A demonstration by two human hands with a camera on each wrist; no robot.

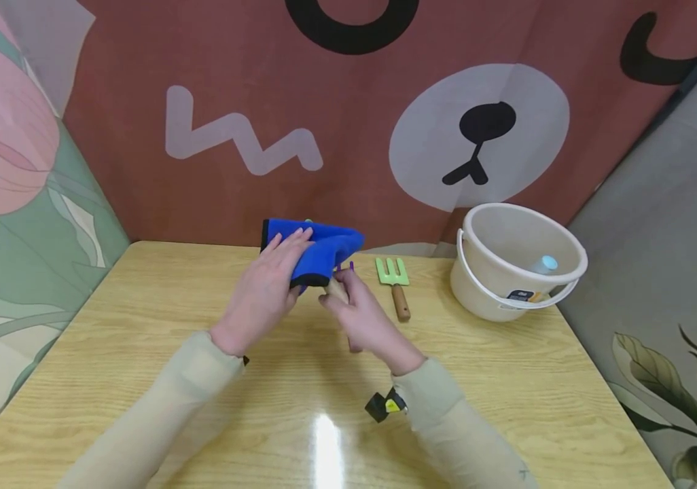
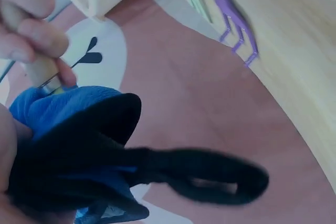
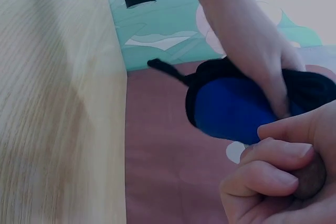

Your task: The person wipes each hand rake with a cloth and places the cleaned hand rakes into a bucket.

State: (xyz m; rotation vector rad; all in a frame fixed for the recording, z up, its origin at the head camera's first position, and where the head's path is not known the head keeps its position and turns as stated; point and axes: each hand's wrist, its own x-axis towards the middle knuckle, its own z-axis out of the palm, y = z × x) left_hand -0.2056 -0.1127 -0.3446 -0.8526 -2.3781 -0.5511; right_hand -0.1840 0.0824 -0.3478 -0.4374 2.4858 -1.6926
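Over the table, my left hand grips a blue cloth with black trim, wrapped about the head of a small hand tool. My right hand holds that tool by its light wooden handle. A metal ferrule and a sliver of yellow-green show where the handle enters the cloth in the left wrist view; the rest of the head is covered. From the cloth's edge a black loop hangs out. In the right wrist view, curled fingers surround the round handle end.
Right of the hands lies a green garden fork with a brown wooden handle. A purple rake with a pink handle lies partly behind my right hand. At the table's back right stands a white bucket, with a blue-capped bottle inside.
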